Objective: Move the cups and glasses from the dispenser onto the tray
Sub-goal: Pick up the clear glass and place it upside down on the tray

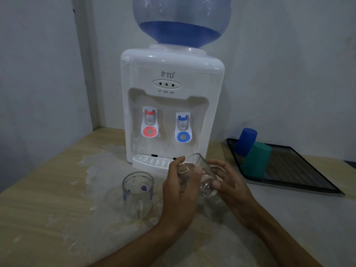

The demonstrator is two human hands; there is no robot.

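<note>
Glass tumbler [198, 175], clear and thick-based, is held tilted in the air just in front of the dispenser's drip tray [152, 163], its open mouth pointing up and away toward the dispenser and its heavy base toward the person. The left hand [180, 186] wraps the side of it, thumb across the wall, so that grip is closed on the tumbler. The right hand [229, 182] cups the base end from the other side, fingertips touching the glass, its grip narrow around the same tumbler.

Left of the hands, a clear glass mug [138, 193] stands upright on the desk [38, 209], handle facing the camera, with small blue-purple marks printed on its wall. It sits on a pale, worn patch of the wood-grain surface.

Behind them stands the white water dispenser [172, 105], with a red tap at left, a blue tap at right and a blue bottle on top.

Farther right, a dark rectangular tray [300, 174] lies on the desk. A teal cup [257, 158] and a blue cup [246, 141] stand upside down on its near-left part, touching or overlapping in view.
</note>
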